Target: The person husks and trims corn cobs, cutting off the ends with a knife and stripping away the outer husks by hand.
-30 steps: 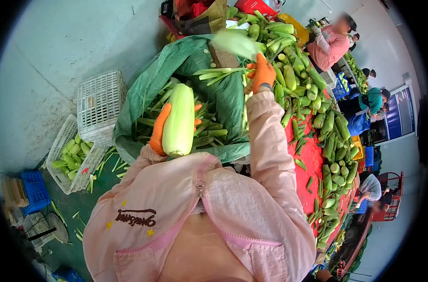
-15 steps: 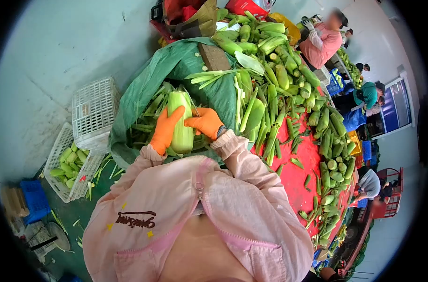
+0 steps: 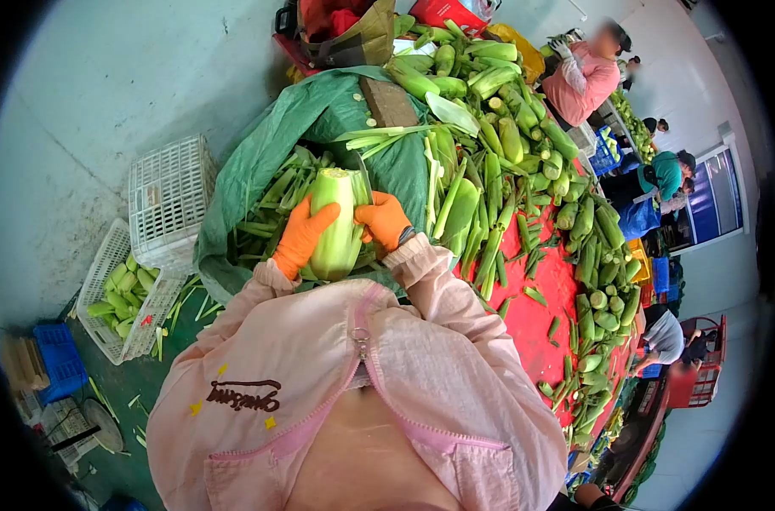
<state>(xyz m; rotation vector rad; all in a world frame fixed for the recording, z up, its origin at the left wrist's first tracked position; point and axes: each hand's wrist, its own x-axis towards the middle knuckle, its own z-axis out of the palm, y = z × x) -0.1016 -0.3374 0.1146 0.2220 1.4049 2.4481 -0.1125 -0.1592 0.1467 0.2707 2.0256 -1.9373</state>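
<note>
My left hand (image 3: 299, 235), in an orange glove, is closed around a thick, pale green ear of corn (image 3: 332, 230) still in its husk. The cut, whitish end of the ear points up, away from my body. On its other side my right hand (image 3: 383, 223), also gloved in orange, is closed against the husk. A narrow grey knife blade (image 3: 364, 173) rises from the right fist along the ear; its handle is hidden. Beneath both hands a green sack (image 3: 234, 200) gapes, full of stripped husk leaves (image 3: 268, 204).
To the right, unpeeled corn (image 3: 511, 136) is heaped on a red surface (image 3: 532, 341). A wooden block (image 3: 389, 104) lies on the sack's edge. At left, a white crate (image 3: 170, 196) stands by a basket (image 3: 149, 336) of peeled ears. A person in pink (image 3: 579, 81) works farther off.
The ear has tilted, so its cut end now faces me more. My right hand and the blade have shifted slightly right and up along the ear. My left hand keeps its grip.
</note>
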